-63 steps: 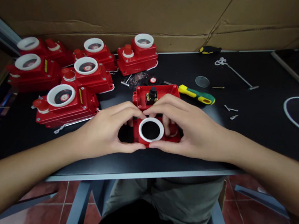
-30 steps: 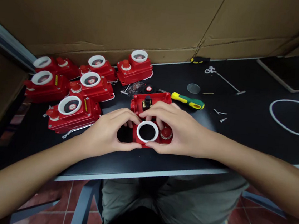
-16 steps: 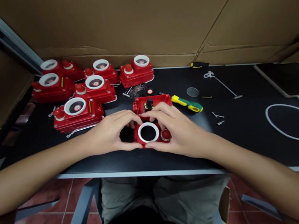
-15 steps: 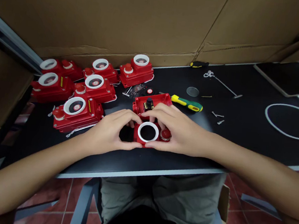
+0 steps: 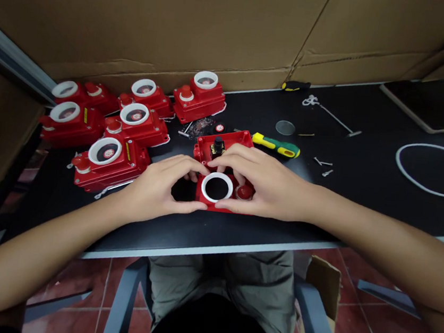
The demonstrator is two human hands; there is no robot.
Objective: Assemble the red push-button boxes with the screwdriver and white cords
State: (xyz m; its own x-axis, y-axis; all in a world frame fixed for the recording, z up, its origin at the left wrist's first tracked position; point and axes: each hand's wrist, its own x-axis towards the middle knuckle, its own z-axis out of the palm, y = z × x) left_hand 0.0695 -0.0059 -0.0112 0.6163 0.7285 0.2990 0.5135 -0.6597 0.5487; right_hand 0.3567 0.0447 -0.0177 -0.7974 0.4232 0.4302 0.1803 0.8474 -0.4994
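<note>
A red housing cover (image 5: 198, 195) lies flat near the table's front edge, its raised white ring (image 5: 203, 187) framing a dark round opening. My left hand (image 5: 169, 186) curls around the cover's left end, thumb in front and fingers behind. From the right, my right hand (image 5: 260, 184) grips the cover, with its thumb by the ring's front and fingers over the back. Beside that hand's palm is the cover's red button (image 5: 244, 192). Just behind sits an open red housing base (image 5: 239, 139), holding a black switch part (image 5: 218, 146).
Several finished-looking red boxes (image 5: 138, 127) stand at left. A yellow-green screwdriver (image 5: 276, 145), clear disc (image 5: 285, 128), screws (image 5: 327, 173) and T-handled rod (image 5: 334, 117) lie right of the base. Farther right are a white cable (image 5: 398, 165) and tablet (image 5: 421, 109). Cardboard (image 5: 183, 18) walls the back.
The whole view has shifted slightly, with the table contents a little higher in the picture. Both hands keep nearly the same hold around the cover.
</note>
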